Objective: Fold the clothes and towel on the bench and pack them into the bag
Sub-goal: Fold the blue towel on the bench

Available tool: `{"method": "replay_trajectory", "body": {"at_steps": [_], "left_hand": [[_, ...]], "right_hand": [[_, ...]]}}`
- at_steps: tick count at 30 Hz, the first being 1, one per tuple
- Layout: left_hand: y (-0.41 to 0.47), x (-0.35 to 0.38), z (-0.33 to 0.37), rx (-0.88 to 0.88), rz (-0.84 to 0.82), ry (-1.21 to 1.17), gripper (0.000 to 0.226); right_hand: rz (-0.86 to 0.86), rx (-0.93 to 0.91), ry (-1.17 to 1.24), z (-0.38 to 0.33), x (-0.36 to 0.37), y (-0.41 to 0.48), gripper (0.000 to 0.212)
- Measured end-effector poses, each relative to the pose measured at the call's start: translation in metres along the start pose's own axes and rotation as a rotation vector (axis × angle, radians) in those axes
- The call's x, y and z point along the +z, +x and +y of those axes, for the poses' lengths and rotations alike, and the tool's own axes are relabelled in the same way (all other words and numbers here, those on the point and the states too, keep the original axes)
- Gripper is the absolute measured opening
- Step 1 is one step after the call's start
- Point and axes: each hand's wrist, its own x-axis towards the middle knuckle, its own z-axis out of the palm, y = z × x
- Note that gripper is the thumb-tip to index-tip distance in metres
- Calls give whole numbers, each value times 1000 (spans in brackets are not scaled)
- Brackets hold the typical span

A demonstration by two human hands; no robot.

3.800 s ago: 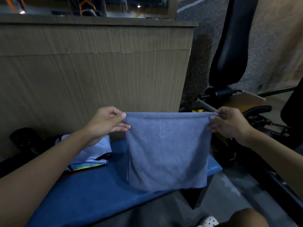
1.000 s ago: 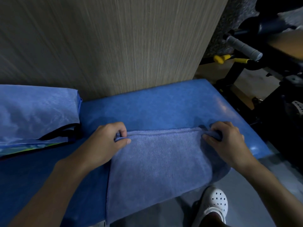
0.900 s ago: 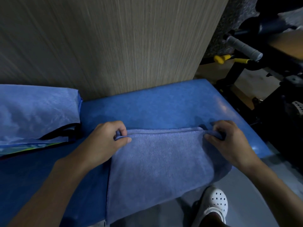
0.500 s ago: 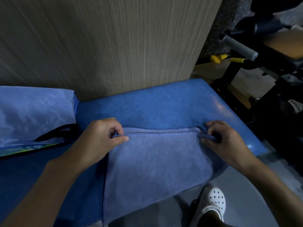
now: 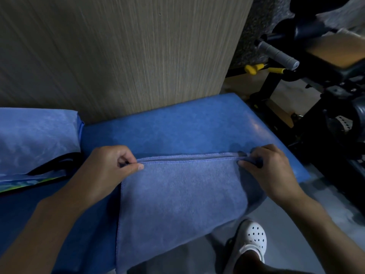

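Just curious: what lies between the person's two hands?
The head view shows the towel: its far edge runs from the left hand to the right hand, each pinching a corner, on the bench.

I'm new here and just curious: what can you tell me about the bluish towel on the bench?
The towel is a dull blue-grey cloth with a soft, fuzzy pile that looks like microfibre and a stitched hem. It is folded double: two layered edges run along its far side. It lies flat on the blue padded bench, its near part hanging over the front edge. The left hand pinches its far left corner, the right hand its far right corner.
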Motion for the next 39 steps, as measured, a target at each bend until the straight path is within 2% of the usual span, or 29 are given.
{"method": "replay_trajectory", "body": {"at_steps": [4, 8, 12, 15, 18, 21, 28, 33, 36, 39], "left_hand": [[-1, -1, 1, 14, -1, 10, 19], [-1, -1, 1, 20, 0, 20, 21], [-1, 1, 0, 28, 1, 25, 22], [-1, 1, 0, 32, -7, 31, 21], [-2, 1, -1, 30, -7, 32, 21], [-1, -1, -3, 40, -6, 33, 22], [-5, -9, 1, 63, -6, 50, 22], [-18, -22, 15, 108, -9, 43, 24], [-29, -34, 24, 165, -18, 116, 24], [-43, -48, 38, 251, -9, 185, 34]], "right_hand": [[-46, 104, 29, -2, 1, 0, 27], [-47, 125, 126, -4, -1, -1, 26], [-19, -20, 206, -6, 1, -3, 41], [-91, -80, 253, -4, 7, -4, 50], [-100, -91, 238, -3, 9, -4, 35], [-69, -60, 244, -4, 7, -3, 41], [-45, 91, 332, 3, -12, -1, 28], [-28, 161, 529, 3, -32, -13, 15], [12, 139, 578, -1, -56, -22, 14], [30, 137, 563, -6, -82, -30, 16]]}}
